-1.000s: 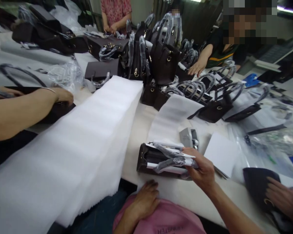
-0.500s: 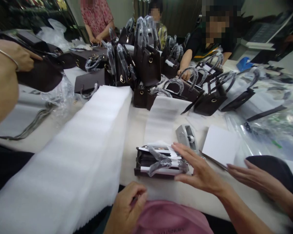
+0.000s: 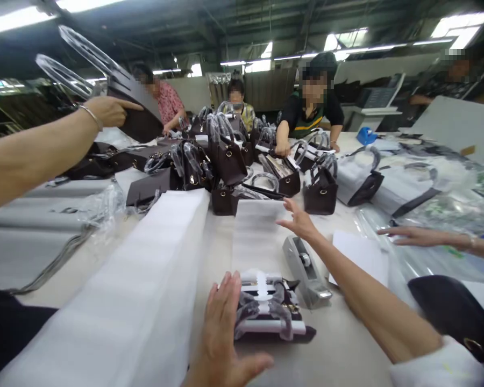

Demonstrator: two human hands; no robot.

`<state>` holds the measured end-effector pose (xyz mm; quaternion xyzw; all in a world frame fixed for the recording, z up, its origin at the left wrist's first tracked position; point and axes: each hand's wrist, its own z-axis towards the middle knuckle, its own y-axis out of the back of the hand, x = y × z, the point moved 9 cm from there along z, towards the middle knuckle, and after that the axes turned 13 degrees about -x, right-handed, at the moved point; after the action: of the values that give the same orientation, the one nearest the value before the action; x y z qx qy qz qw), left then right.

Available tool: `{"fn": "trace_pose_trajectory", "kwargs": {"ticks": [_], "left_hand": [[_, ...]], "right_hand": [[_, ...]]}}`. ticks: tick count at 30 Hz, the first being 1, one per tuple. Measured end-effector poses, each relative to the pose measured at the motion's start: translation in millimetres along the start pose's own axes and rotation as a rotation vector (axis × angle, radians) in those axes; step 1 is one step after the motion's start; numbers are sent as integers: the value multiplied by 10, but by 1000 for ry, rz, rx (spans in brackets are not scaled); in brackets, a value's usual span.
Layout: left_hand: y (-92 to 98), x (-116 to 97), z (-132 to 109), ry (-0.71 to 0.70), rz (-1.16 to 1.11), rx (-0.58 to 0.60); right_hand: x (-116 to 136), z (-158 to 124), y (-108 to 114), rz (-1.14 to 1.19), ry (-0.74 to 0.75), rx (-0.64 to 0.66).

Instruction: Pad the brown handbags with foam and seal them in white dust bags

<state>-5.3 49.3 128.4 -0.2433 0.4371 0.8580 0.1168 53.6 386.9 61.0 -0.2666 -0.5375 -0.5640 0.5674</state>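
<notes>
A small dark brown handbag (image 3: 276,337) stands on the table in front of me, its handles wrapped in clear plastic and white padding around its top. Beside its left end is my left hand (image 3: 221,322), fingers extended and thumb apart, holding nothing; whether it touches the bag I cannot tell. My right hand (image 3: 298,219) reaches forward with spread fingers near the right edge of a white foam sheet (image 3: 258,231) and is empty. A grey tape dispenser (image 3: 308,274) sits below my right forearm.
A long stack of white foam sheets (image 3: 137,269) lies at left. Dark handbags (image 3: 228,161) crowd the back. At upper left a co-worker's hand (image 3: 108,112) holds up a bag; another person's hand (image 3: 423,235) is at right, above plastic. White cards (image 3: 358,255) lie nearby.
My right hand has left the handbag and reached forward to the foam sheet. My left hand has opened and come beside the bag. The co-worker's bag at left appears higher; my view has tilted up.
</notes>
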Motion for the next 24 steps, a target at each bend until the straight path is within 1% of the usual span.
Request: {"fn": "trace_pose_trajectory", "kwargs": {"ticks": [1,3,4,5,7,9,12,14,16,18,20,22,24], "left_hand": [[-86,34,14,16,11,41],[-252,159,5,95,17,126],[-315,219,-9,128,11,155],[-359,269,-23,148,6,169],[-392,348,-36,162,16,151],[-379,385,-30,139,41,94],[-348,359,-7,67,33,2],[-338,339,4,46,-3,-39],[-335,333,12,47,-35,-62],[-335,327,22,40,-51,-74],[-330,325,30,24,-56,-88],[-323,327,36,1,-66,-106],[-322,332,34,-22,-76,-121]], "right_hand": [[-67,39,0,-1,-26,-70],[-225,83,27,-1,-89,-210],[-308,90,22,8,-125,-251],[-381,91,-8,24,-157,-259],[-453,78,-129,71,-198,-193],[-380,39,-252,122,-193,-86],[-41,-67,-305,197,-121,47],[198,-157,-272,242,-78,125],[315,-229,-199,224,-50,157],[248,-253,-106,143,-51,108],[43,-243,-63,47,-84,25],[-167,-218,-148,-12,-114,-10],[-272,-168,-337,-42,-109,-2]]}}
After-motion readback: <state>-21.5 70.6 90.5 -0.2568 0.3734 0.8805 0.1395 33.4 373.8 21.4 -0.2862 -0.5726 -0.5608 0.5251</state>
